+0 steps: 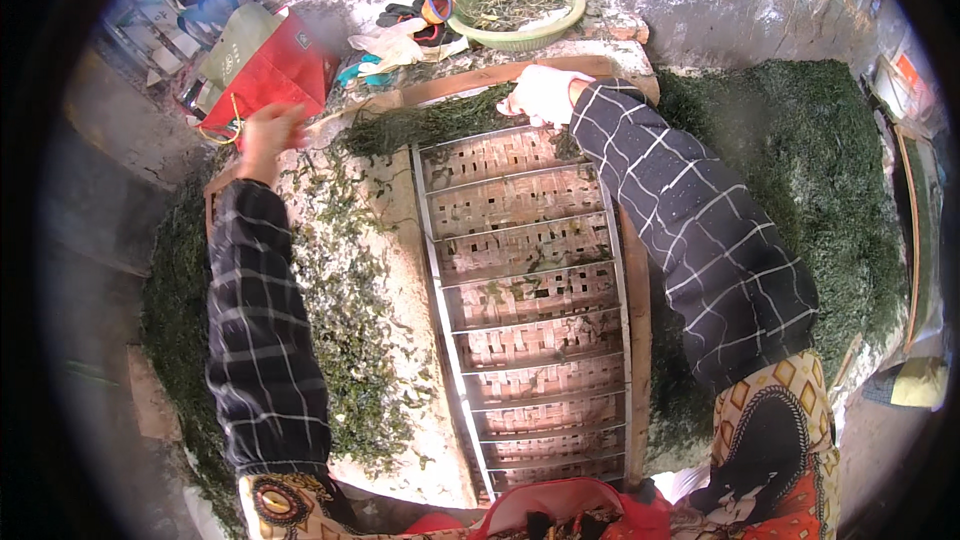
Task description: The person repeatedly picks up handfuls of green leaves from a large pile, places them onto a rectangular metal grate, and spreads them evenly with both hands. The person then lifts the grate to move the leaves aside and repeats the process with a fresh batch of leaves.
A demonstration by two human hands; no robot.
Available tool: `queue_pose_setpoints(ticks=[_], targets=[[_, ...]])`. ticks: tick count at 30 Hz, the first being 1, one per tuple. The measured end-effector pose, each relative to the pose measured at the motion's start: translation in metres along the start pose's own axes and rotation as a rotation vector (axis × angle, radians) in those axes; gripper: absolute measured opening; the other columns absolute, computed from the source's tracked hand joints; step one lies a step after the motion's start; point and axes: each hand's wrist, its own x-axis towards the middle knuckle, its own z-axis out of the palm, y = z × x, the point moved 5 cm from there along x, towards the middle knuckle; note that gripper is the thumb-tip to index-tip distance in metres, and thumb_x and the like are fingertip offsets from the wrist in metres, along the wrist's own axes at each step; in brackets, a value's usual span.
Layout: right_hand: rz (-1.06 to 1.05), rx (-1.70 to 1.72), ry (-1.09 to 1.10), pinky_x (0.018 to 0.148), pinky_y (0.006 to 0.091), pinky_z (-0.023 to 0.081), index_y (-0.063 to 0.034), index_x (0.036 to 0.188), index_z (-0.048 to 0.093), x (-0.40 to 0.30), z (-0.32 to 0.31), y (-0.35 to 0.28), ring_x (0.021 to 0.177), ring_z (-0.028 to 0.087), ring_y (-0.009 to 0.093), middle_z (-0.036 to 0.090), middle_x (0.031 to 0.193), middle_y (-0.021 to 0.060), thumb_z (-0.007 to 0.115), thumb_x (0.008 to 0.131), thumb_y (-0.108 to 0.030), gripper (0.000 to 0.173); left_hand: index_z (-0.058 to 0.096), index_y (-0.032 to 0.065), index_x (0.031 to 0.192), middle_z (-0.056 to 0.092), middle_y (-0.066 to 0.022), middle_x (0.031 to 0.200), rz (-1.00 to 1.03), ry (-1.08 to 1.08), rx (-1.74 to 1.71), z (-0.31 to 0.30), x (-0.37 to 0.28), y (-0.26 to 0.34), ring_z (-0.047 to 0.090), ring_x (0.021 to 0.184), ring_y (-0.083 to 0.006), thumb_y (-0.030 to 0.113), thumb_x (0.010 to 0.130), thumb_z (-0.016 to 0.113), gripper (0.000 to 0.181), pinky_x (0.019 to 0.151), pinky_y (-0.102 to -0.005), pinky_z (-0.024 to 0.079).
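A long metal frame with crossbars (446, 315) lies lengthwise before me over a woven bamboo mat (536, 285). Along its far end runs a band of dark green, stringy plant material (427, 120). My right hand (544, 94) rests at that end, fingers curled down against the green strands; whether they grip any is hidden. My left hand (274, 136) is blurred, raised at the left, close to a red paper bag (281, 64). Below it, loose green bits (352, 360) are scattered over a pale surface beside the frame.
Dark green heaps of plant material lie at the right (787, 202) and left (176, 315). Behind the frame stand a green plastic basket (517, 34) holding dry stalks, and gloves (397, 45). A wooden strip (502, 73) borders the far end.
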Motion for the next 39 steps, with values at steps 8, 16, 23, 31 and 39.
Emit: queue_pose_setpoints(ticks=[8,16,23,31,39], targets=[[-0.154,0.432,0.028,0.048,0.0297,0.052,-0.0025,0.079,0.065,-0.014,-0.015,0.021,0.055,0.059,0.011,0.059,0.067,0.0042,0.054,0.092,-0.026,0.028,0.047,0.0077,0.137,0.05,-0.0125,0.139,0.89,-0.18,0.957,0.216,-0.13,0.074,0.029,0.141,-0.0236,0.036,0.095,0.052,0.051,0.117,-0.0456,0.016],[0.079,0.359,0.016,0.048,0.0263,0.049,-0.0028,0.101,0.07,-0.073,-0.053,0.073,0.049,0.048,0.008,0.054,0.064,-0.0002,0.06,0.09,-0.017,0.02,0.045,0.0088,0.138,0.048,-0.0103,0.142,0.825,-0.195,0.943,0.222,-0.128,0.07,0.027,0.142,-0.0214,0.032,0.093,0.054,0.052,0.117,-0.0446,0.016],[0.418,-0.75,0.379,0.077,0.0237,0.052,-0.0058,0.121,0.06,-0.082,-0.062,0.097,0.091,0.064,0.017,0.065,0.11,0.0133,0.05,0.095,-0.018,0.03,0.049,0.0087,0.136,0.052,-0.0106,0.137,0.848,-0.144,0.888,0.212,-0.13,0.055,0.032,0.14,-0.0226,0.031,0.091,0.056,0.051,0.116,-0.0449,0.017],[-0.124,-0.061,0.596,0.086,0.0473,0.048,-0.0075,0.111,0.062,-0.063,0.036,-0.016,0.108,0.056,0.028,0.058,0.113,0.0143,0.063,0.08,-0.046,0.05,0.044,0.0081,0.14,0.042,-0.0185,0.143,0.893,-0.172,0.895,0.222,-0.113,0.056,0.038,0.133,-0.0334,0.024,0.091,0.056,0.053,0.113,-0.0476,0.022],[0.066,0.255,0.932,0.088,0.037,0.051,-0.0098,0.121,0.06,-0.286,0.031,0.058,0.102,0.06,0.024,0.061,0.11,0.0107,0.049,0.097,-0.027,0.032,0.034,0.0077,0.146,0.035,-0.0087,0.151,1.021,-0.111,1.092,0.232,-0.085,0.028,0.025,0.143,-0.0238,0.028,0.101,0.042,0.051,0.116,-0.0426,0.017]])
